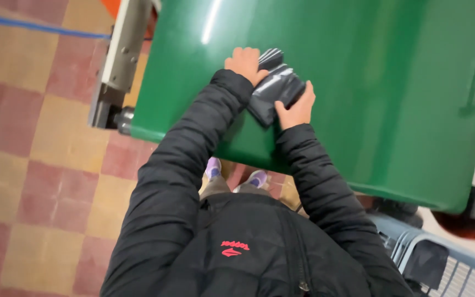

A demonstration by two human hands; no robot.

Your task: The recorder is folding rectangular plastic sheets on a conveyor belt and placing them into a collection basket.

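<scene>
A folded dark grey plastic bag lies on the green lid of a large bin. My left hand presses on the bag's upper left corner, fingers curled over it. My right hand grips the bag's lower right edge. Both arms are in black jacket sleeves that reach forward over the lid's near edge. The bag's underside is hidden.
A grey metal bracket and a round hinge pin stick out at the bin's left side. The floor has red and yellow checkered tiles. A grey slatted crate stands at the lower right, beside an orange object.
</scene>
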